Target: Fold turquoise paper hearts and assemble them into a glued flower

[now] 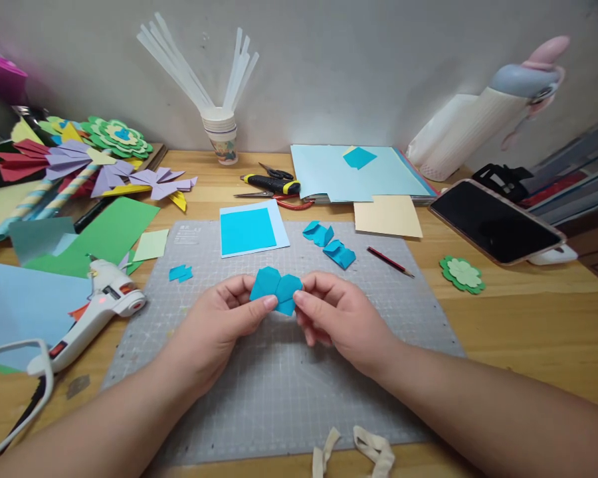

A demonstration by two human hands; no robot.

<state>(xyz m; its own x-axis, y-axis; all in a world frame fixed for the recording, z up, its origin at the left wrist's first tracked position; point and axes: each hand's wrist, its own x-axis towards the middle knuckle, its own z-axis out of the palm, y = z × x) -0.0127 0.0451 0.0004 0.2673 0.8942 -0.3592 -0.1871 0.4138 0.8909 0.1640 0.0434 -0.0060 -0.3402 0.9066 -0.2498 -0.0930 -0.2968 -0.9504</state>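
A blue folded paper piece [275, 291] with rounded lobes on top is held up over the grey cutting mat [279, 411]. My left hand [229, 315] pinches its left side between thumb and fingers. On its right edge, my right hand [336, 315] grips with thumb and forefinger. Two more folded blue papers [329, 244] lie on the mat beyond my right hand. Small blue paper scraps [180, 273] rest to the left. Farther back, a bright blue square [248, 229] sits on a pale sheet.
A white hot glue gun [99, 312] with its cord lies at the left. Paper flowers [80, 159] are piled behind it. Scissors and a yellow-black cutter [274, 184] lie at the back, near a paper stack [339, 174]. A pencil [389, 261], phone [496, 221] and green paper flower [462, 274] are right.
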